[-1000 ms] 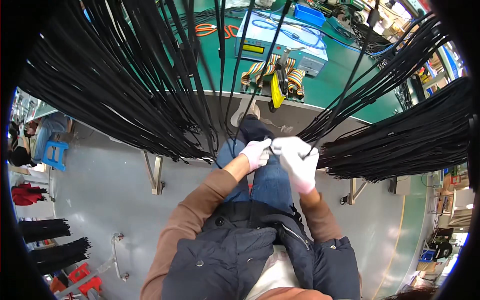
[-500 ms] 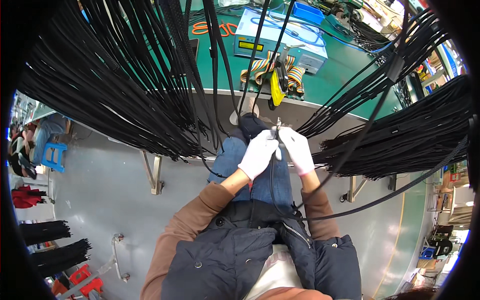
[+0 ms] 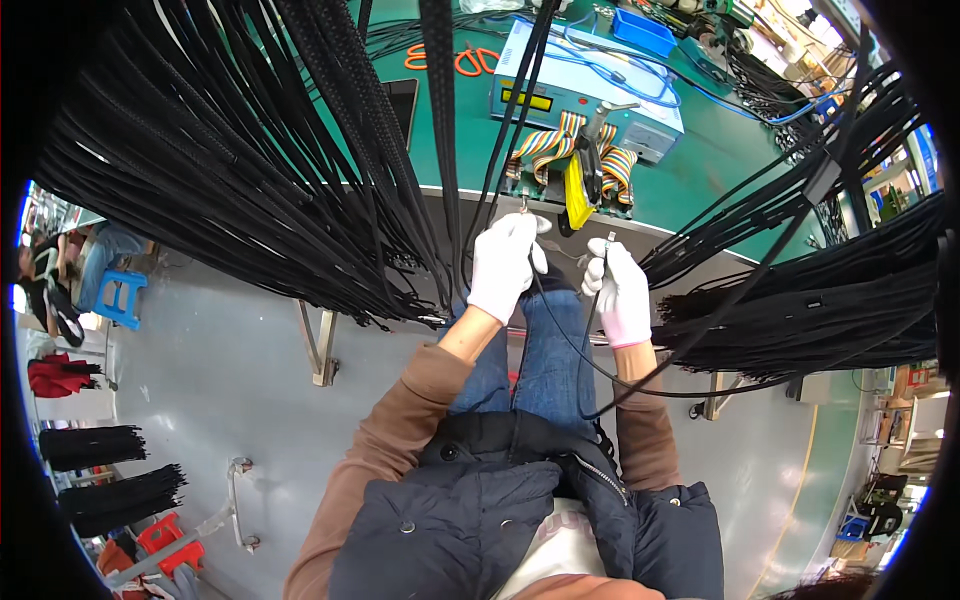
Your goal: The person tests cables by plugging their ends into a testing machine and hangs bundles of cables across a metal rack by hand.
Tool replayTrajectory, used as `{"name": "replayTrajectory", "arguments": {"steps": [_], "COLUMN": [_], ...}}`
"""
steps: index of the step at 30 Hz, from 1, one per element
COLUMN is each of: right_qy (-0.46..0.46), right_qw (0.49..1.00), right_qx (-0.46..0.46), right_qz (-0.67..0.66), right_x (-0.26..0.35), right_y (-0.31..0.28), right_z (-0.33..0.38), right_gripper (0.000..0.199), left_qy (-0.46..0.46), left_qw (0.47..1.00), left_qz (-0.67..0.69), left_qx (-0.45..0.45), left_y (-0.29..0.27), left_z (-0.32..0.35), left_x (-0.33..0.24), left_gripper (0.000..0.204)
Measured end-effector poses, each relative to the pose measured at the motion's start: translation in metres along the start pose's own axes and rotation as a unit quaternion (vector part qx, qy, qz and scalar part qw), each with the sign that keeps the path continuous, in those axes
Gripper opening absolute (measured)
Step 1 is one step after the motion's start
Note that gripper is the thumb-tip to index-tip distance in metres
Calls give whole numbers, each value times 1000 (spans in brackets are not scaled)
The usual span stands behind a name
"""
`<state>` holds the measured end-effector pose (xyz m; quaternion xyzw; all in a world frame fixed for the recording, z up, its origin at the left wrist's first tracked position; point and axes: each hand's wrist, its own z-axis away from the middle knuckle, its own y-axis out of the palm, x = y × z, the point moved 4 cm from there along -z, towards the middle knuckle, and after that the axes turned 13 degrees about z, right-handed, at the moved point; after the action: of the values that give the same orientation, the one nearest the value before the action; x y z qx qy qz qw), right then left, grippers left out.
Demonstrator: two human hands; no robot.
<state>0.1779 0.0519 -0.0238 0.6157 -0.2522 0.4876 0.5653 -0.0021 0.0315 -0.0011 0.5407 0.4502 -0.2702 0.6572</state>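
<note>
Running from one gloved hand to the other, a thin black cable [image 3: 575,350] was held at both ends, its slack drooping in a loop over the jeans-clad lap just before the table [image 3: 450,140] edge. The left hand [image 3: 505,265], in a white glove, was clenched around one end of the cable, with a small metal tip showing above the fingers near the table rim. The right hand [image 3: 620,292], also white-gloved, was closed on the other end, a small plug being pinched upright at its fingertips. Both hands were raised close together, a little apart, just short of the green table.

Directly beyond the hands, a yellow-handled clamp fixture [image 3: 580,185] was seen at the table edge, flanked by rainbow ribbon cables [image 3: 545,145]. Behind these a pale blue tester box [image 3: 590,80] was set, with blue wires looped over it. Orange-handled scissors [image 3: 462,60] were lying farther back, and a blue tray [image 3: 645,30] was placed near the far rim.

Thick bundles of black braided cables [image 3: 250,170] were hung overhead to the left, and further bundles [image 3: 830,300] were draped at the right. Grey floor [image 3: 210,400] was visible below.
</note>
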Motion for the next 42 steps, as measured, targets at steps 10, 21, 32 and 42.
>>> {"name": "replayTrajectory", "arguments": {"steps": [10,21,32,42], "right_qy": [35,26,-29,-86], "right_qw": [999,998,976,939], "right_qx": [-23,-48,-107,-156], "right_qz": [-12,33,187,295], "right_x": [-4,-1,12,17], "right_y": [6,7,20,18], "right_z": [-1,-4,-6,-8], "right_gripper": [24,15,18,10], "left_qy": [-245,-281,-273,-266], "left_qw": [898,819,750,750], "left_qz": [354,498,595,605], "left_qx": [95,50,93,38], "left_y": [-8,4,12,16], "left_z": [-12,-12,-11,-8], "left_x": [17,25,24,25], "left_gripper": [28,26,21,20]}}
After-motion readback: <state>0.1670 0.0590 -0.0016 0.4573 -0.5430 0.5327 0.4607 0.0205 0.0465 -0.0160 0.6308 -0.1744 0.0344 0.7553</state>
